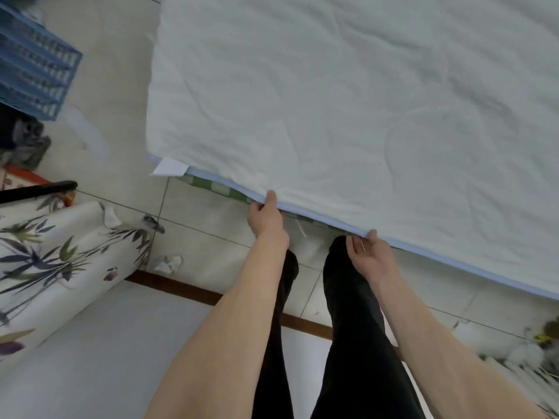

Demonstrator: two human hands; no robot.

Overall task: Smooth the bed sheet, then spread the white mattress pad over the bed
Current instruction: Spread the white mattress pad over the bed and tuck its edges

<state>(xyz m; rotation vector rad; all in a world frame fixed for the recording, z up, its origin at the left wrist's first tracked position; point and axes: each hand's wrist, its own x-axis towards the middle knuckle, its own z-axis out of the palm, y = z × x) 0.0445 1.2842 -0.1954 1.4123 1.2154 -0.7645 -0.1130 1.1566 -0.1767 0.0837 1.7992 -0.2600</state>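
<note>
The white mattress pad [348, 101] covers the bed above a pale tiled floor [121, 71]; the left hand [266, 217] and right hand [370, 255] pinch its blue-trimmed edge, fingers clenched on it.

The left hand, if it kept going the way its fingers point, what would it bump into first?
The left hand already grips the quilted white mattress pad at its pale blue edge, so it would probably just push further into that pad.
</note>
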